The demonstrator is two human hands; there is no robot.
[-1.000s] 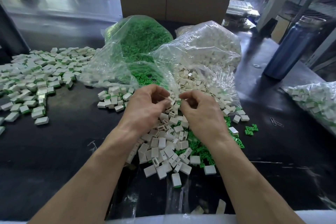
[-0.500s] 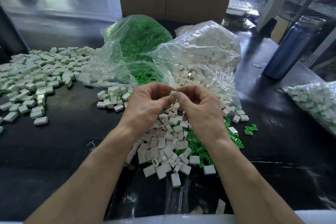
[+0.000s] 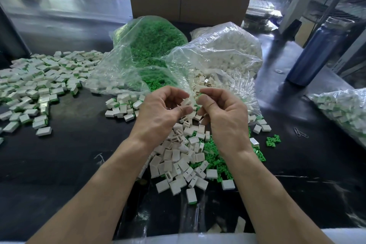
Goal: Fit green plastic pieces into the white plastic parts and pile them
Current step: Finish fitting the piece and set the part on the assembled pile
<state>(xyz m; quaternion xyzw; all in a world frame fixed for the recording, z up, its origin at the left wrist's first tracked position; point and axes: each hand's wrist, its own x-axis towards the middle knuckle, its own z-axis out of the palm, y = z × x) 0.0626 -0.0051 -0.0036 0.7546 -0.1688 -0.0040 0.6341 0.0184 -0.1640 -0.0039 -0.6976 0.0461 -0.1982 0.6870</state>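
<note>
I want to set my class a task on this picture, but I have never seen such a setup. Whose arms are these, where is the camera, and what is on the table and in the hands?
No machine here: a person works bare-handed, and the one camera sits on their head, looking down. The left hand pinches a small white plastic part; the right hand pinches a small green plastic piece, only partly visible. On the black table lie loose white parts and loose green pieces, a clear bag of green pieces, a clear bag of white parts, and, far left, a pile of fitted white-and-green parts. A blue metal bottle stands right.
</note>
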